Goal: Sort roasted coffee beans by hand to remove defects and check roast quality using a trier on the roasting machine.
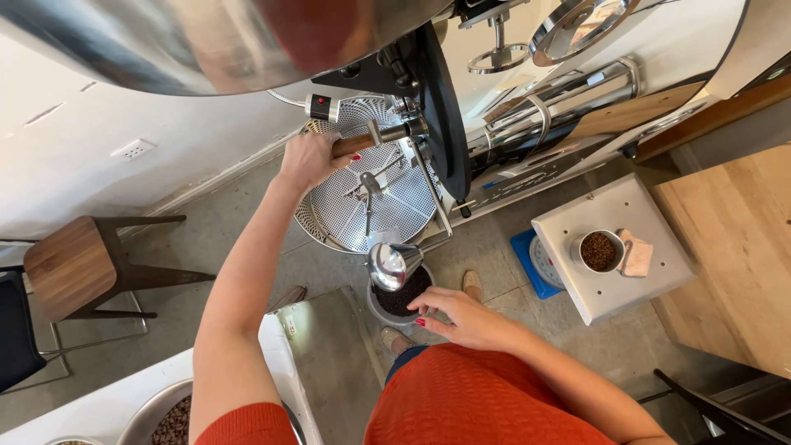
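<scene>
My left hand (307, 158) is closed around a wooden handle (354, 144) sticking out of the black front of a coffee roaster (441, 99). Below the handle lies the round perforated cooling tray (346, 206) with its stirring arm. A shiny metal funnel-shaped chute (391, 265) hangs over a grey bucket (401, 297) of dark roasted beans on the floor. My right hand (461, 317) hovers just beside that bucket's rim, fingers spread, holding nothing.
A metal cup of beans (598, 251) and a folded cloth (637, 255) sit on a white stand (651, 218) over a blue scale (535, 264). A wooden stool (74, 268) stands left. A steel bowl of beans (165, 416) rests on a white surface bottom left. A wooden counter (733, 247) lies right.
</scene>
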